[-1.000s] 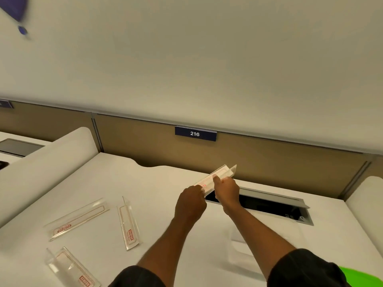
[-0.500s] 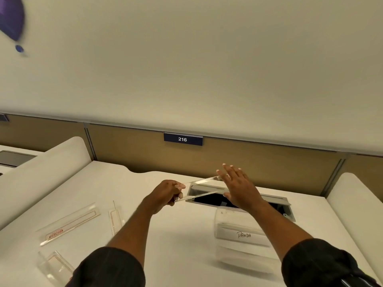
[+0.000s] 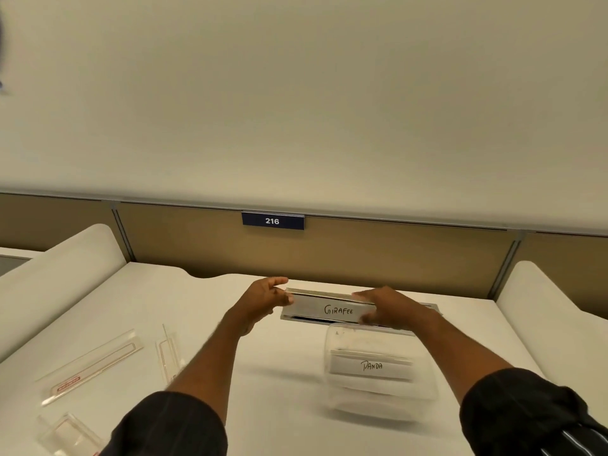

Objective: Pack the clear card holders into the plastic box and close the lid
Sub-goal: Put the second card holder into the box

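A clear card holder [image 3: 325, 310] with a card reading "GIRAFEE" is held level above the desk. My left hand [image 3: 263, 301] grips its left end and my right hand [image 3: 385, 309] grips its right end. Just below it stands the clear plastic box [image 3: 381, 399], open on top, with a holder marked "PANDA" [image 3: 371, 366] inside. Three more clear card holders lie at the left: a long one [image 3: 88, 366], a narrow one [image 3: 169, 355] and one at the bottom edge [image 3: 67, 436].
The white desk [image 3: 279, 363] has a cable slot [image 3: 306, 319] behind the held holder. A tan partition with a "216" sign [image 3: 272, 220] backs the desk. White curved dividers rise at the left [image 3: 56, 278] and right [image 3: 552, 304].
The holder has turned from tilted and edge-on to level, with its "GIRAFEE" card facing me. My right hand went from flat and open to gripping its right end. The view tilted down.
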Demonstrator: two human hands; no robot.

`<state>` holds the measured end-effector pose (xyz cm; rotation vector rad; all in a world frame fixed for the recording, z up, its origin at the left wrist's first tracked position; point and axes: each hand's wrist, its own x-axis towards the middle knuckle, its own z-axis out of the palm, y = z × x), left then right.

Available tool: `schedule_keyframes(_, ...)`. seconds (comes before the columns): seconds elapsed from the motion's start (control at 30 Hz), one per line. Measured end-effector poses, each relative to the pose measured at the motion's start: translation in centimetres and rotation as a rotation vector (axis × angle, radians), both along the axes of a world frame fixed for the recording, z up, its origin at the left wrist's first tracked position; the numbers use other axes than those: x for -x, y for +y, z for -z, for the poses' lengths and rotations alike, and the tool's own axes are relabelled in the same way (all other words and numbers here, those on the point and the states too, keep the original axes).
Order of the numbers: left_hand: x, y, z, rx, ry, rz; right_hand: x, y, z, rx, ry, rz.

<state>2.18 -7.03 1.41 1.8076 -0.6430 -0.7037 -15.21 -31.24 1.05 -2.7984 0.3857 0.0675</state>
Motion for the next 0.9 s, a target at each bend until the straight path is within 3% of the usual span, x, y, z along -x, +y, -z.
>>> schedule_keyframes(0.23, 2.5, -4.6, 1.6, -0.126, -0.347, -0.057, 3.1, -2.2, 0.0, -0.027, 0.079, 0.107)
schedule_keyframes(0.73, 7.0, -11.3, 6.4, -0.541, -0.755, 0.238, 6.1, -5.6, 5.7, -0.015, 0.203, 0.224)
schedule_keyframes(0.9, 7.9, -12.0, 7.7, -0.688, -1.046, 0.295, 5.5, -5.7, 7.6, 0.023, 0.213, 0.216)
